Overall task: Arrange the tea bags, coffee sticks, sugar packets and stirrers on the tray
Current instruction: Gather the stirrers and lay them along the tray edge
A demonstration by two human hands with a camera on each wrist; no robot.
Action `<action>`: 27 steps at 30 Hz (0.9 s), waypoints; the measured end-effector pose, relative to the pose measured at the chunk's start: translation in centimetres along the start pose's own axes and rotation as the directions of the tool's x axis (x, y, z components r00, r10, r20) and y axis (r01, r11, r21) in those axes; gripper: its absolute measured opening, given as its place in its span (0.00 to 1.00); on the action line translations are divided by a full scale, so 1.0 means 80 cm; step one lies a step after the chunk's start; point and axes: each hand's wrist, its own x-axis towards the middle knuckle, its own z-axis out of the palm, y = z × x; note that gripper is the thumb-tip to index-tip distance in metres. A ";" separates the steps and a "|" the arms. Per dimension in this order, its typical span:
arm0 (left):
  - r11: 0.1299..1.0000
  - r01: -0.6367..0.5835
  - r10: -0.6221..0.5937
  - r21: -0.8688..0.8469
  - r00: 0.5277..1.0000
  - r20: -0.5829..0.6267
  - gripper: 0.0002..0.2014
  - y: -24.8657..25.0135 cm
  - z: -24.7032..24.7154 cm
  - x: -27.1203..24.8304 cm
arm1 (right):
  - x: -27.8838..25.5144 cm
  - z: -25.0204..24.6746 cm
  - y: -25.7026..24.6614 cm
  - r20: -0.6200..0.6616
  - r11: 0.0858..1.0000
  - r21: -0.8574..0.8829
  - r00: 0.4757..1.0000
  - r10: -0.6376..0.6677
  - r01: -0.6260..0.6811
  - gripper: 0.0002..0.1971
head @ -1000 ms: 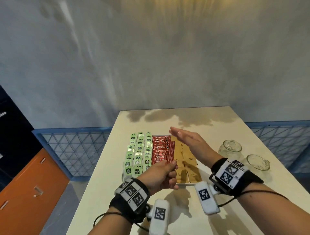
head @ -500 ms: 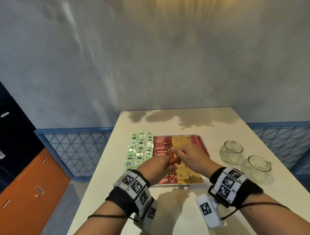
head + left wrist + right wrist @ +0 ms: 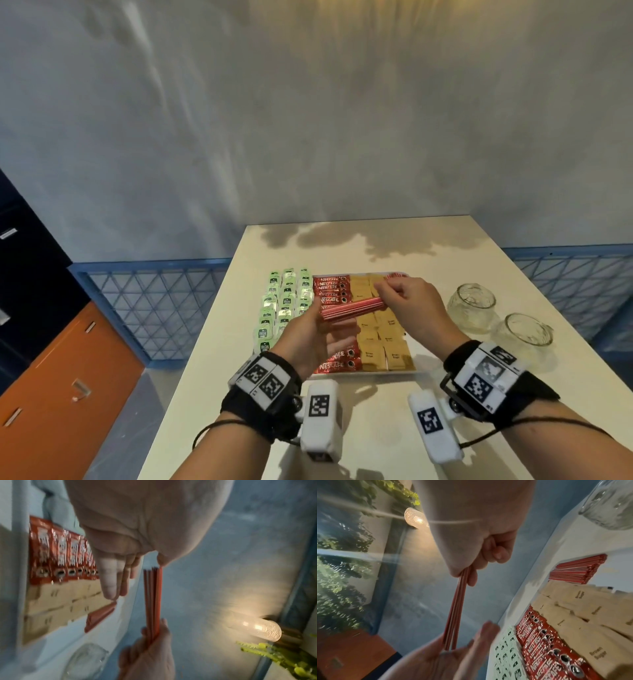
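Note:
A bundle of red stirrers [image 3: 349, 308] hangs level above the white tray [image 3: 370, 372]. My right hand [image 3: 400, 301] grips its right end with curled fingers [image 3: 498, 553]. The left hand [image 3: 318, 329] has its fingers [image 3: 109, 582] straight, and the bundle's left ends rest against its palm [image 3: 450, 654]. On the tray lie rows of red coffee sticks [image 3: 332, 291], brown sugar packets [image 3: 387, 346] and more red stirrers [image 3: 395, 275] at the far right. Green tea bags [image 3: 284, 308] lie in rows along the left side; whether they are on the tray is unclear.
Two empty glass jars [image 3: 474, 308] [image 3: 524, 335] stand on the cream table [image 3: 376, 428] right of the tray. The table's left edge drops to a blue lattice rail [image 3: 154, 301] and an orange cabinet [image 3: 68, 394]. A grey wall rises behind.
A second ago my left hand held the stirrers at the tray's front while the right hovered flat over the sugar. The right hand has since taken the bundle, and the left fingers have straightened.

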 end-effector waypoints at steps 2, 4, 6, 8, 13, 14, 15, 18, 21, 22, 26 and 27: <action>0.993 0.008 -0.007 -0.116 1.000 0.012 0.27 0.001 0.010 0.003 | -0.006 0.009 -0.007 -0.019 0.999 0.001 0.999 -0.043 0.043 0.25; 0.990 0.019 -0.016 -0.141 1.000 0.022 0.25 0.000 0.014 0.003 | -0.009 0.013 -0.012 -0.071 0.997 0.015 0.994 -0.078 0.079 0.26; 0.999 0.026 -0.028 0.045 0.998 0.056 0.24 -0.004 0.013 0.004 | -0.005 0.008 -0.011 -0.055 0.995 0.010 0.993 -0.100 0.100 0.25; 0.862 -0.084 0.064 0.500 0.996 0.057 0.23 -0.006 0.006 0.000 | 0.002 -0.001 -0.008 0.020 0.992 -0.081 0.995 -0.098 0.100 0.22; 0.415 -0.359 0.098 0.836 0.931 0.351 0.14 -0.012 0.006 -0.002 | 0.013 -0.002 -0.012 0.211 0.982 -0.119 0.970 -0.119 0.146 0.22; 0.437 -0.348 0.049 0.829 0.930 0.364 0.14 -0.016 0.009 -0.001 | 0.013 0.000 -0.014 0.244 0.984 -0.098 0.962 -0.120 0.148 0.23; 0.461 -0.327 0.028 0.825 0.934 0.355 0.13 -0.018 0.011 -0.001 | 0.014 0.001 -0.016 0.271 0.986 -0.091 0.956 -0.110 0.139 0.23; 0.605 -0.228 -0.003 0.762 0.957 0.289 0.13 -0.023 0.011 -0.004 | 0.013 -0.002 -0.017 0.292 1.000 -0.003 0.956 -0.029 0.031 0.18; 0.688 -0.181 -0.024 0.703 0.962 0.271 0.13 -0.024 0.008 -0.004 | 0.014 -0.011 -0.020 0.207 0.944 0.312 0.977 0.042 -0.107 0.19; 0.690 -0.180 -0.022 0.701 0.963 0.269 0.12 -0.025 0.007 -0.004 | 0.015 -0.012 -0.020 0.218 0.904 0.405 0.974 0.055 -0.141 0.22; 0.681 -0.172 -0.021 0.712 0.967 0.254 0.13 -0.026 0.006 0.001 | 0.011 -0.005 -0.011 0.498 0.906 0.373 0.867 -0.012 -0.202 0.25; 0.684 -0.162 -0.030 0.712 0.968 0.250 0.12 -0.026 0.006 0.002 | 0.011 -0.005 -0.010 0.521 0.908 0.369 0.853 -0.023 -0.201 0.23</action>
